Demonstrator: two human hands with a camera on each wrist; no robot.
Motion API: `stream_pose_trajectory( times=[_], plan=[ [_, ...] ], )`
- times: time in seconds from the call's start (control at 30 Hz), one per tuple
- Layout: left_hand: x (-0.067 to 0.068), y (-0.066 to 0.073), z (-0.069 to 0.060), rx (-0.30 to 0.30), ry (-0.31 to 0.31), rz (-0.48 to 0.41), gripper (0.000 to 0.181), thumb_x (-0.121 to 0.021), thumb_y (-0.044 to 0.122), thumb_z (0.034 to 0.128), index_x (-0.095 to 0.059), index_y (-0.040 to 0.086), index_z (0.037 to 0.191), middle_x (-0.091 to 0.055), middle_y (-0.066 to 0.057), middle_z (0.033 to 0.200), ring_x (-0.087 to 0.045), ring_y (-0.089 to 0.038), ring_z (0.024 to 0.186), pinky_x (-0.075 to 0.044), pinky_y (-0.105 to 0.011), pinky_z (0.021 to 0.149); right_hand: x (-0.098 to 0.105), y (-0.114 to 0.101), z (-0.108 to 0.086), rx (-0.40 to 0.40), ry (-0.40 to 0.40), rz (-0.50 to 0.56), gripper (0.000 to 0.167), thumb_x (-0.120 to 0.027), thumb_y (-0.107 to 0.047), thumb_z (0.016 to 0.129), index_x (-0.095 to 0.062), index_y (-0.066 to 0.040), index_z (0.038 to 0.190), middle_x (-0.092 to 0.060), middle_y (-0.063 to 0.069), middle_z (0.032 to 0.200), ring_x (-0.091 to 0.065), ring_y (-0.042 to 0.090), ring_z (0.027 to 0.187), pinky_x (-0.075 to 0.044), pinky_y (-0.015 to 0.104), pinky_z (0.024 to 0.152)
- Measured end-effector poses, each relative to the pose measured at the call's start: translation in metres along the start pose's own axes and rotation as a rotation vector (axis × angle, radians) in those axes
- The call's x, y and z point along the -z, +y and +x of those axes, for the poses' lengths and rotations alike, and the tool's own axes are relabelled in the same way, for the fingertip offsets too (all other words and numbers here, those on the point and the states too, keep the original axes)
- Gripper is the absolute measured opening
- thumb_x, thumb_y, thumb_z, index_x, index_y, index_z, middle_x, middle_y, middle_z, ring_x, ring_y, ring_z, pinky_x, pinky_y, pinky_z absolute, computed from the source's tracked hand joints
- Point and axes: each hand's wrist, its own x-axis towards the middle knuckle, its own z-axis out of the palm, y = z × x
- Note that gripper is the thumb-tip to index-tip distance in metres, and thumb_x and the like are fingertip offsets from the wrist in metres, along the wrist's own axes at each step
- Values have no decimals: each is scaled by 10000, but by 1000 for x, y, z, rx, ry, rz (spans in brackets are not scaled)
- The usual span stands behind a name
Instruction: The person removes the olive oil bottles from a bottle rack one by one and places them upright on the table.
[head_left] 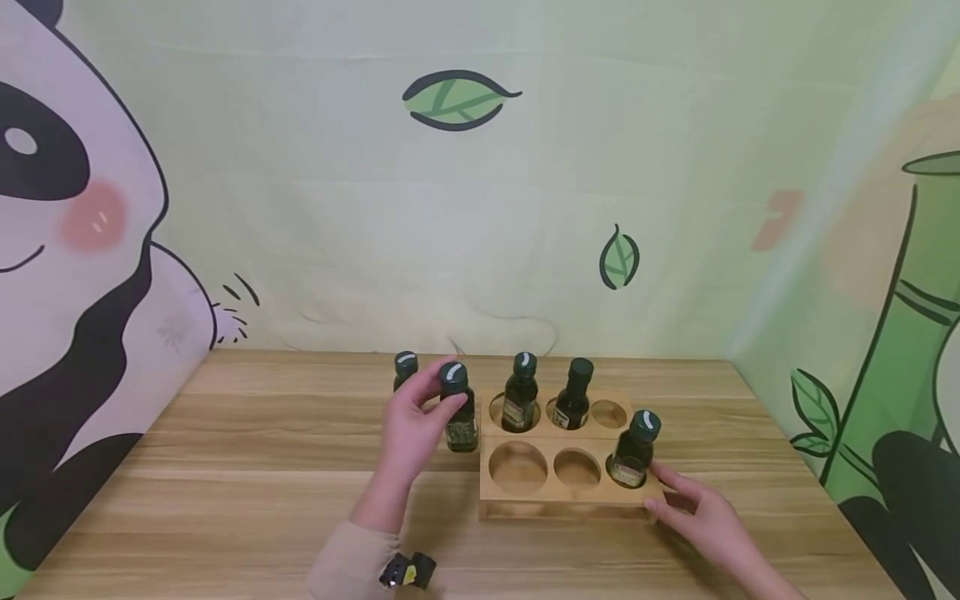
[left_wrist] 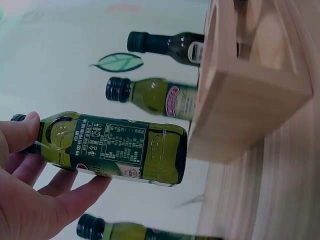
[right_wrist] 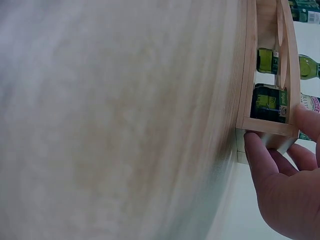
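Observation:
My left hand (head_left: 414, 421) holds a small green olive oil bottle (left_wrist: 117, 150) by its neck, upright, just left of the wooden bottle rack (head_left: 540, 510). Its dark cap and printed label show in the left wrist view. At the rack's right end, my right hand (head_left: 701, 512) grips the corner, with the thumb (right_wrist: 307, 122) on the upper edge and fingers lower down. Three bottles stand in the rack: a back-left bottle (head_left: 520, 396), a slimmer dark bottle (head_left: 574, 396) beside it, and a front-right bottle (head_left: 632, 454) close to my right fingers.
Behind my left hand stands another dark-capped bottle (head_left: 406, 367), partly hidden. Round holes show in the rack's front row and back right. The wood-grain table (head_left: 247, 450) meets a printed cloth backdrop (head_left: 337, 208) at the back.

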Motion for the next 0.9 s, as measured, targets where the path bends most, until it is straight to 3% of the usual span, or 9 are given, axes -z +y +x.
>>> stream_pose_trajectory(
  times=[0.53,0.9],
  plan=[
    [38,-17,4,81,64,119,457,-739,-69,836,-652,39,1271,-699,-200,1097,-666,-326,1001,-524,-484,898,0,-1,-1,-13,-2,8,652,-736,-313,907,-496,-10,1432,-488,238,1428,-620,359,1135,-514,459,940],
    [65,-26,7,134,106,173,426,-714,-64,859,-632,13,1270,-666,-214,1177,-641,-338,1057,-530,-460,912,0,-1,-1,-6,1,4,656,-741,-318,902,-501,-5,1426,-493,243,1422,-626,355,1124,-522,449,926]
  ],
)
